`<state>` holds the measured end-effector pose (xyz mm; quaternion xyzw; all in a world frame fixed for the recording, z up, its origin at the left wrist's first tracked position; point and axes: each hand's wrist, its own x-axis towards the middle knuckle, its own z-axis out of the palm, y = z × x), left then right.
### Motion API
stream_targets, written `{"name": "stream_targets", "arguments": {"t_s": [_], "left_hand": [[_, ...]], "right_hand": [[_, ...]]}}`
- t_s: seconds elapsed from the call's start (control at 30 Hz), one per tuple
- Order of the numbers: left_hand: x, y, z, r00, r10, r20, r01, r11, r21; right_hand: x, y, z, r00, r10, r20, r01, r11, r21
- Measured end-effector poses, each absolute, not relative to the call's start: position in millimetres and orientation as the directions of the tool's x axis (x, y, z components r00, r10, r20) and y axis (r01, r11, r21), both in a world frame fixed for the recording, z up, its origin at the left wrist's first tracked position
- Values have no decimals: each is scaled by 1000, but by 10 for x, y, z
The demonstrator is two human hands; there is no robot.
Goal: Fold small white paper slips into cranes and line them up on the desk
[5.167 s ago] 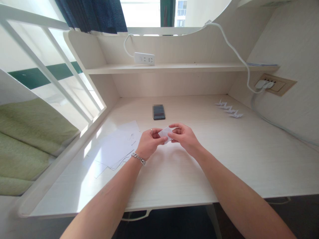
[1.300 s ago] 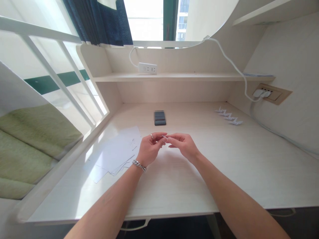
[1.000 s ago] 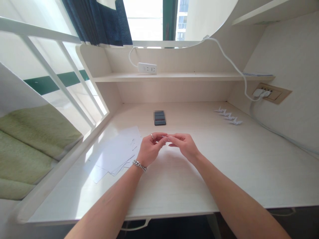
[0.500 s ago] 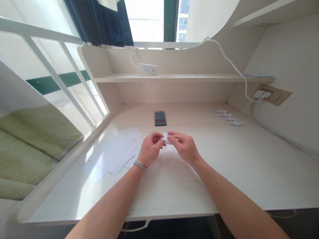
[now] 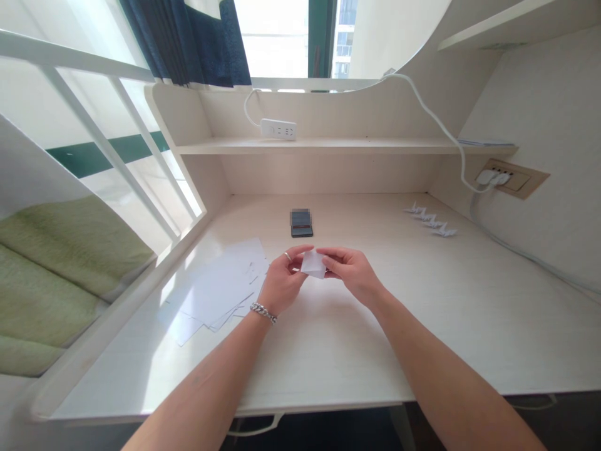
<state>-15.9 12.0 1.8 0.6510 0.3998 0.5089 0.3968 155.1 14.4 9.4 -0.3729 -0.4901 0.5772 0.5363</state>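
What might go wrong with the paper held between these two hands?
The small paper is pinched only by the fingertips of the left hand and right hand, so it could slip or crease crookedly. The loose sheets lie close beside the left wrist, whose bracelet might brush them out of place.

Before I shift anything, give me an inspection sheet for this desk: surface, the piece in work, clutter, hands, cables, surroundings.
Surface: pale desk, with sunlight on its left side.
Work piece: small white folded paper, held above the desk.
Clutter: loose white sheets at left; dark flat object beyond the hands, partly pixelated; row of folded paper figures at far right.
Hands: left hand and right hand both grip the paper.
Cables: white cable hangs to the wall socket; grey cable along the right wall.
Surroundings: shelf with power strip; blue curtain by the window.
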Motion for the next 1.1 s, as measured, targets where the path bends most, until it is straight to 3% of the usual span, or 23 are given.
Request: {"name": "stream_targets", "arguments": {"t_s": [0.23, 0.53, 0.87, 1.1], "left_hand": [[-177, 116, 16, 114, 895, 432, 144, -445, 884], [-161, 37, 116, 115, 901, 419, 158, -433, 888], [-111, 26, 87, 131, 948, 289, 135, -306, 942], [-35, 52, 127, 137, 986, 91, -83, -81, 993]], "right_hand": [[1606, 120, 114, -378, 922, 77, -281, -36, -959], [1640, 151, 56, -375, 921, 103, -186, 34, -982], [1628, 112, 136, -326, 945, 7, -174, -53, -983], [1606, 104, 139, -284, 958, -32, -176, -85, -981]]}}
